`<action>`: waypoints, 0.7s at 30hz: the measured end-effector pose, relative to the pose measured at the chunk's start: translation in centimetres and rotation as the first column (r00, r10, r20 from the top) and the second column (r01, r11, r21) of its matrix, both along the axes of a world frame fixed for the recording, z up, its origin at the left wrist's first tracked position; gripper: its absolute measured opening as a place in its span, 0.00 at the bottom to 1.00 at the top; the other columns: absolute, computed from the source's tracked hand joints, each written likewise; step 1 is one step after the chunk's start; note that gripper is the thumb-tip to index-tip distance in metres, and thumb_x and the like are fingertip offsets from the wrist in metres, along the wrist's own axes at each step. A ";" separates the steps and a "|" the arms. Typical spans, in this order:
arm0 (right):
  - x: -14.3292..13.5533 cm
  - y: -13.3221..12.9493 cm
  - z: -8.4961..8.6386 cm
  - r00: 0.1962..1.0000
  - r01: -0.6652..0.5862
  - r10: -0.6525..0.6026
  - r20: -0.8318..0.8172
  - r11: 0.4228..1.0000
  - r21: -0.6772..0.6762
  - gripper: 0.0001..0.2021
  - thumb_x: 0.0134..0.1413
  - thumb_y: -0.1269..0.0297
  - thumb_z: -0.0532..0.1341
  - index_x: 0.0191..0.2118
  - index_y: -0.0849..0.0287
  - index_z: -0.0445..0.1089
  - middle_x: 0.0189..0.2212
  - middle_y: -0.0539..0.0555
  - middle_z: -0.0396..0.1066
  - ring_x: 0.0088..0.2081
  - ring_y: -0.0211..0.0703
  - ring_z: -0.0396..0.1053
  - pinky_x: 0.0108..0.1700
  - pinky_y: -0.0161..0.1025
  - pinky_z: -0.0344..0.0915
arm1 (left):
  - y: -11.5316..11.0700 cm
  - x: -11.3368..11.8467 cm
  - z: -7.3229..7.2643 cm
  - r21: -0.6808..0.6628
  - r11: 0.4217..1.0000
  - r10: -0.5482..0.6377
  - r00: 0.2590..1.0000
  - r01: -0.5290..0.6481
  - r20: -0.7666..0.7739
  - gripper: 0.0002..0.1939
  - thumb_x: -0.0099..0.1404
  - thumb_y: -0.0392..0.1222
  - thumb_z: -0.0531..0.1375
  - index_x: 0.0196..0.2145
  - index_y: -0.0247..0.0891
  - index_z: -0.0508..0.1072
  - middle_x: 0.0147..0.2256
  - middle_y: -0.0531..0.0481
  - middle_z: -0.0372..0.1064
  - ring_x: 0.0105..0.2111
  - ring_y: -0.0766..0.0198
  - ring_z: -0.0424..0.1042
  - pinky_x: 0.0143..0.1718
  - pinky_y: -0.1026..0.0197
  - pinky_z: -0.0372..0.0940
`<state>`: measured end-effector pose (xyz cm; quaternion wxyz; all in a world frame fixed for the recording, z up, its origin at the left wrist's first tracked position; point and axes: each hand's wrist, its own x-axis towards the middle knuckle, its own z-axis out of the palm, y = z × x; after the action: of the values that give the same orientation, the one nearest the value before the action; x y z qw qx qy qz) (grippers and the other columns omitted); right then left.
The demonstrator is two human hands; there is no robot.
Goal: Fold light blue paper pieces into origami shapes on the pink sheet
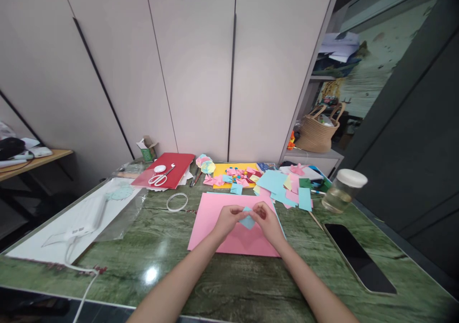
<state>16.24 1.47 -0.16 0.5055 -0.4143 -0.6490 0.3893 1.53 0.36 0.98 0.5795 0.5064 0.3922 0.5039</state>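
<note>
A small piece of light blue paper (247,222) is pinched between both hands above a pink sheet (208,221). My left hand (230,219) holds its left upper edge between thumb and fingers. At the upper right edge, my right hand (266,219) is closed on the same paper, fingers curled. The blue paper hangs with a corner pointing down. Behind the pink sheet lie small folded pink and blue papers (236,188), and to their right a pile of loose light blue sheets (274,181).
White-handled scissors (158,179) lie on a red folder (179,165) at the back left. A roll of clear tape (177,202) rests left of the pink sheet. On the right stand a lidded jar of liquid (339,196) and a black phone (358,257). A white power strip (88,215) trails its cable at left.
</note>
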 end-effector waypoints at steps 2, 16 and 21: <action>0.0 0.1 -0.1 0.999 -0.018 0.017 -0.031 1.000 -0.017 0.10 0.43 0.57 0.59 0.27 0.57 0.60 0.23 0.49 0.60 0.26 0.38 0.59 0.28 0.34 0.57 | 0.2 -0.1 -0.1 0.023 1.000 0.008 1.000 -0.007 -0.013 0.14 0.45 0.45 0.62 0.28 0.32 0.74 0.25 0.47 0.70 0.25 0.65 0.65 0.30 0.63 0.59; 0.2 0.0 0.3 0.984 -0.143 0.129 -0.123 0.984 -0.108 0.13 0.41 0.56 0.60 0.31 0.58 0.63 0.26 0.50 0.63 0.28 0.39 0.62 0.30 0.35 0.59 | 0.0 -0.1 0.1 0.055 0.992 0.116 0.993 -0.116 -0.002 0.18 0.45 0.43 0.63 0.35 0.32 0.71 0.18 0.52 0.66 0.20 0.68 0.64 0.25 0.66 0.58; 0.2 -0.1 0.5 0.988 -0.145 0.137 -0.073 0.982 -0.119 0.11 0.42 0.57 0.60 0.25 0.60 0.65 0.21 0.49 0.63 0.25 0.37 0.60 0.29 0.34 0.57 | -0.4 0.0 0.6 0.031 0.992 0.123 0.991 -0.125 0.046 0.18 0.44 0.42 0.63 0.35 0.32 0.71 0.18 0.52 0.67 0.20 0.69 0.65 0.26 0.65 0.59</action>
<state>16.47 1.39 0.33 0.4708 -0.3849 -0.6346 0.4770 1.50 0.01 1.57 0.5471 0.4794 0.4015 0.5564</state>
